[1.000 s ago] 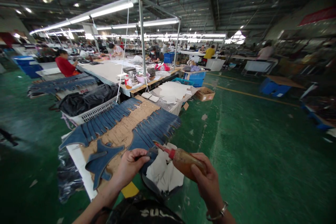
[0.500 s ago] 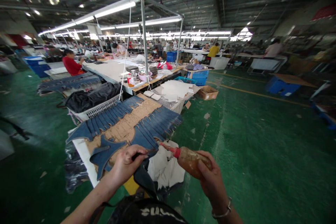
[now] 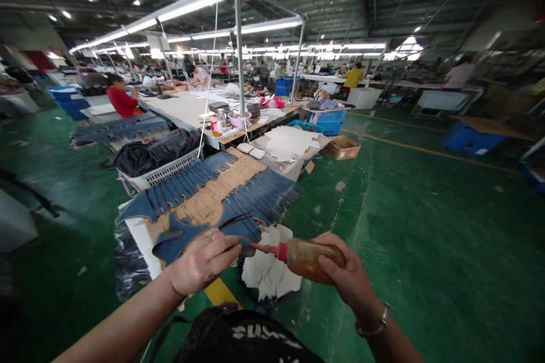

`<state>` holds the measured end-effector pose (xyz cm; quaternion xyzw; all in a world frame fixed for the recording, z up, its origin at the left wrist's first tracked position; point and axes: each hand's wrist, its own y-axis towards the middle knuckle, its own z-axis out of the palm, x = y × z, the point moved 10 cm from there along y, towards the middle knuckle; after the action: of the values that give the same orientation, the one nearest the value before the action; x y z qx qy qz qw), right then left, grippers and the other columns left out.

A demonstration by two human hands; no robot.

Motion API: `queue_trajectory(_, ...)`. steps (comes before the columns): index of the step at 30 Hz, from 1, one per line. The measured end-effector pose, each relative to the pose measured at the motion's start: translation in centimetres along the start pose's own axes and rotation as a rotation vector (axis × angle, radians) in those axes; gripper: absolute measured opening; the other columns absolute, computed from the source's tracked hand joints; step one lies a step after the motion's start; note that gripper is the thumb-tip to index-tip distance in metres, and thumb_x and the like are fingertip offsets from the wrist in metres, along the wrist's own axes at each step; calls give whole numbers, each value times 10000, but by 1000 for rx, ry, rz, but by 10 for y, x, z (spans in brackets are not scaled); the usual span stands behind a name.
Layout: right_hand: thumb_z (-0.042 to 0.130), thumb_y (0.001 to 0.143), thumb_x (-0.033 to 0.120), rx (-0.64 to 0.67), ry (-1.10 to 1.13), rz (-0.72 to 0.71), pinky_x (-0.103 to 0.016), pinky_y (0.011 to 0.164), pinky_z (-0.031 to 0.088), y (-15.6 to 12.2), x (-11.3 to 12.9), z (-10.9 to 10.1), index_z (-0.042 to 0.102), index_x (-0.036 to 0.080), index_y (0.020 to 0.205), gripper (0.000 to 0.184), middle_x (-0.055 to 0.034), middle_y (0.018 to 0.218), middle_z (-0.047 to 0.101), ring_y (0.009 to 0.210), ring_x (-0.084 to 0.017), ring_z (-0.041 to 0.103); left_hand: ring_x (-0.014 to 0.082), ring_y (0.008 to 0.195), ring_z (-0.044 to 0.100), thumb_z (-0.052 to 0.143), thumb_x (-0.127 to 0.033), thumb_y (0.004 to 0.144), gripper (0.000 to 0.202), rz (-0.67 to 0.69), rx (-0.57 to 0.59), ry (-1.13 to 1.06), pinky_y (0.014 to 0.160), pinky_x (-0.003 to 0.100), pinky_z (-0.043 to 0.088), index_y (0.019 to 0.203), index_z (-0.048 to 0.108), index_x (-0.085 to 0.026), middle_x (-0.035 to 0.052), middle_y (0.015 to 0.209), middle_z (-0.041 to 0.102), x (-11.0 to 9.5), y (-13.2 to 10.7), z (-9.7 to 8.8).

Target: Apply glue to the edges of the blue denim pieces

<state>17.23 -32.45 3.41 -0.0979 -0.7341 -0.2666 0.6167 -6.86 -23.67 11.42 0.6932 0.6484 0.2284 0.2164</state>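
My right hand (image 3: 340,264) is wrapped round a squeeze bottle (image 3: 313,261) of amber liquid, tilted almost level. Its red nozzle (image 3: 268,248) points left, the tip at or close to the edge of a blue piece (image 3: 247,245); whether they touch I cannot tell. My left hand (image 3: 208,258) is closed, thumb and fingertips pinching that small, dark blue piece. Beyond the left hand, blue cut pieces (image 3: 251,195) of leather-like material lie overlapped in two rows on a brown board (image 3: 204,195). Another blue piece with a strap-like end (image 3: 176,240) lies just behind my left wrist.
White scraps (image 3: 272,266) fill a dark bag below the bottle. A white basket (image 3: 170,171) with black material stands left of the board. Further off are a long worktable (image 3: 179,110), a cardboard box (image 3: 343,147) and seated people. Green floor (image 3: 409,227) stretches right.
The bottle has turned more level, and its nozzle tip has come down to the edge of the blue piece. The blue material hanging below my left hand no longer shows there.
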Motion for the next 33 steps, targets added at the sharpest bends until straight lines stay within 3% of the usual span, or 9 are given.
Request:
queue_trajectory(6, 674, 713, 512, 126, 55, -37, -301, 657, 468, 3, 3, 33, 690, 227, 842, 314, -37, 824, 624, 749, -208, 577, 204, 847, 667, 426, -170, 929, 314, -83, -7, -90, 804, 335, 517, 1142, 651, -219, 121, 991, 716, 24, -15, -6)
queue_trajectory(12, 693, 703, 492, 53, 119, 13, -300, 675, 465, 21, -14, 49, 690, 233, 855, 300, -34, 836, 631, 764, -210, 582, 197, 821, 653, 405, -140, 931, 333, -8, -103, 37, 799, 333, 510, 1179, 619, -197, 117, 967, 712, 35, -33, -18)
queue_trajectory(17, 723, 686, 460, -63, 106, 146, -292, 733, 453, 35, -38, 56, 683, 242, 879, 293, -26, 872, 657, 805, -204, 592, 180, 774, 630, 380, -115, 937, 281, 42, -129, 134, 738, 321, 500, 1068, 628, -134, 115, 918, 704, 43, -39, -26)
queue_trajectory(27, 728, 654, 500, 123, 213, 211, -280, 671, 453, 38, -43, 116, 693, 213, 844, 346, -28, 809, 630, 749, -195, 571, 175, 809, 638, 411, -94, 930, 222, -2, -100, 182, 757, 319, 510, 1013, 616, -118, 106, 919, 700, 71, -58, -35)
queue_trajectory(33, 748, 647, 467, 67, 295, 266, -296, 683, 480, 42, -62, 123, 687, 221, 865, 334, -36, 838, 654, 766, -206, 591, 169, 772, 636, 424, -68, 912, 233, -19, -97, 141, 733, 315, 527, 1051, 603, -124, 105, 910, 698, 84, -67, -37)
